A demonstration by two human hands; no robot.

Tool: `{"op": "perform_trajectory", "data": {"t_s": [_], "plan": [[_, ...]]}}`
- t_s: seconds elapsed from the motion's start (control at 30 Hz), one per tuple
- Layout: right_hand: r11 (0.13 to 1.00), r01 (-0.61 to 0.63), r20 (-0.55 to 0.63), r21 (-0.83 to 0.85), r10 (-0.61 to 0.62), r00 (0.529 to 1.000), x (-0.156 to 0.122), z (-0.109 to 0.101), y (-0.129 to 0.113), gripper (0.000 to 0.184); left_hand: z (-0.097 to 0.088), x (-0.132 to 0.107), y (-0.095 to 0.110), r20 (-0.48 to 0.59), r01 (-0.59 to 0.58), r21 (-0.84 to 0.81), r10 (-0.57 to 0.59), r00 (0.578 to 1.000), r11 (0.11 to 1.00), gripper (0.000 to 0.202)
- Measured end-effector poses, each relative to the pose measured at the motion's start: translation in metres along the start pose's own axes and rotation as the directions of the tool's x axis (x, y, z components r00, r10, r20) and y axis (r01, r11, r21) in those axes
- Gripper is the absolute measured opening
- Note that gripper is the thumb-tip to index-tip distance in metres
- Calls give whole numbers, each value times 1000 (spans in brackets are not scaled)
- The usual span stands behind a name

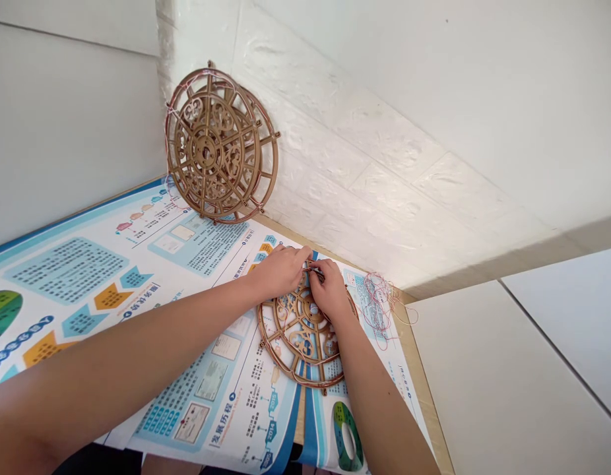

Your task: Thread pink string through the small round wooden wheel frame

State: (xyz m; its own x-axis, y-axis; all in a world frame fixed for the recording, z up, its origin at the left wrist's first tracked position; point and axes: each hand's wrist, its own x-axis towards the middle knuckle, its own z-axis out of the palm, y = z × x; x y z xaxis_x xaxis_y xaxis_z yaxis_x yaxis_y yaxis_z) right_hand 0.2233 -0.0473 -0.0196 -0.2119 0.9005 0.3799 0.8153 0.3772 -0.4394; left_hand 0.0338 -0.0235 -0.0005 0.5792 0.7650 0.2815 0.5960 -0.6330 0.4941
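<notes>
A brown openwork wheel-shaped frame (310,384) lies on the printed sheet in front of me, with reddish and pale wire running along its rim and across its spokes. At its far edge, my left hand (278,272) is closed with the fingertips on the rim. My right hand (330,287) reaches over the frame's right side, its thumb and fingers pinched together at the same spot, close against the left fingertips. A small dark part shows between the hands, and my fingers hide exactly what the right hand pinches.
Several similar brown wheel frames (206,153) lean stacked in the corner against the white brick-patterned wall (345,145). A loose tangle of red and pale wire (379,303) lies right of my hands. Printed blue-and-white sheets (137,231) cover the wooden table. A white panel (493,369) borders the right side.
</notes>
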Motion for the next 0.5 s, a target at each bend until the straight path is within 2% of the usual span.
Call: {"op": "perform_trajectory", "data": {"t_s": [0.5], "plan": [[1000, 25, -3, 4, -25, 1000, 0, 1, 1, 13, 2, 0, -2, -6, -1, 13, 1, 1000, 1000, 30]]}}
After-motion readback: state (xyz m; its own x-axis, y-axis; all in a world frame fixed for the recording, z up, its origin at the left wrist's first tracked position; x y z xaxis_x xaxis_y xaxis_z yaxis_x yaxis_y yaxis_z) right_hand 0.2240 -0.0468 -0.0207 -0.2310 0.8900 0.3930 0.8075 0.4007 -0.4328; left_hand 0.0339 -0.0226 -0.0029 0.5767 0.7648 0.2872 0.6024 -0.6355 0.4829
